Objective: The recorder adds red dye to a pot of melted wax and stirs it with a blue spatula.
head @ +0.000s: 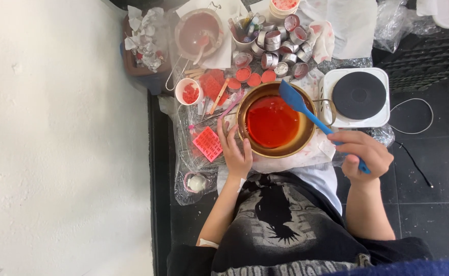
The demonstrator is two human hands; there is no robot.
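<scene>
Bowl (274, 151): brass-coloured metal, polished, filled with glossy red liquid (271, 121). Spatula (306, 112): smooth blue plastic or silicone, matt, was gripped by the right hand (363, 153). Hotplate (358, 96): matt black disc was set in a glossy white casing. Small cups (278, 48): thin shiny metal. Crumpled clear plastic sheeting (188, 158) was noted underneath. Floor tiles (434, 204): dark, faintly sheened.

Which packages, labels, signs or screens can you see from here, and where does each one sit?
No labels, signs or screens show.
Clear plastic bag: top right, behind the white hotplate; crumpled, see-through.
Clear plastic sheet: under the pink mould, left of the left hand; wrinkled.
Small clear pouch: near edge, left; holds a white lump.
</scene>
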